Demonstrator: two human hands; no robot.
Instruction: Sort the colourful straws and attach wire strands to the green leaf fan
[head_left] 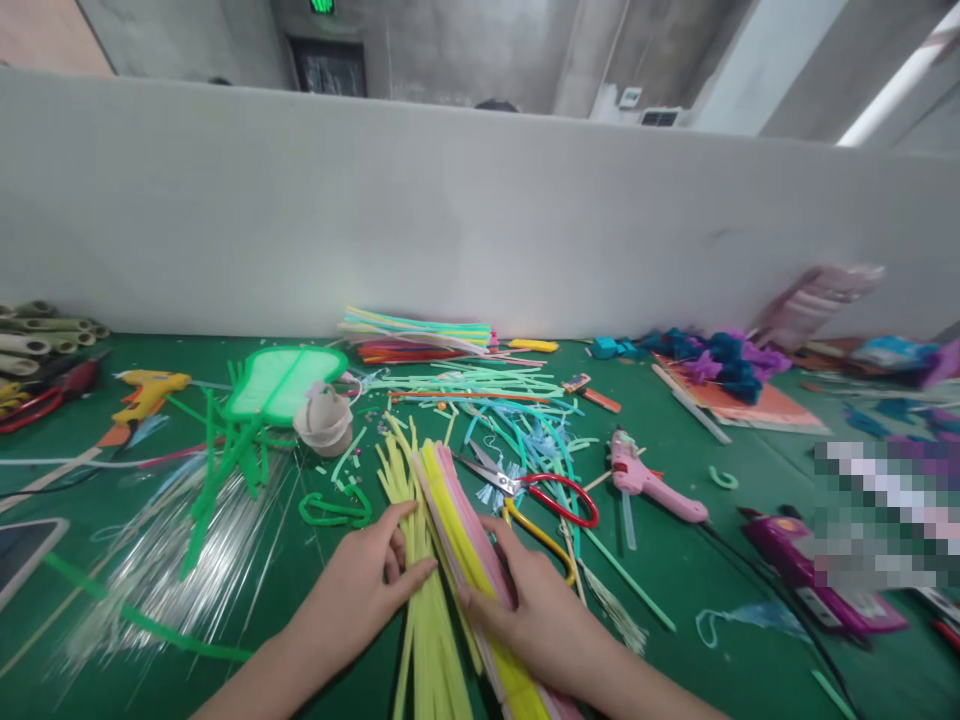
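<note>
head view: the bundle of yellow and pink pipe cleaners (442,540) lies on the green table (675,590) with its long axis running from the near edge away toward the grey partition (480,220), leaning slightly left at the far end, where the yellow tips fan out. the bundle sits between the two hands. the left hand (360,590) comes in from the lower left, palm down, forearm angled toward the middle; its fingers are loosely curled, the thumb and fingertips (420,572) pressing against the left side of the yellow stems. the right hand (532,610) comes in from the lower right, palm down, fingers held together and laid flat over the pink and yellow stems, thumb resting along their right edge. just beyond the right hand lie red-handled scissors (540,490), and further right a pink glue gun (649,480). a yellow glue gun (150,390) lies far left.
</note>
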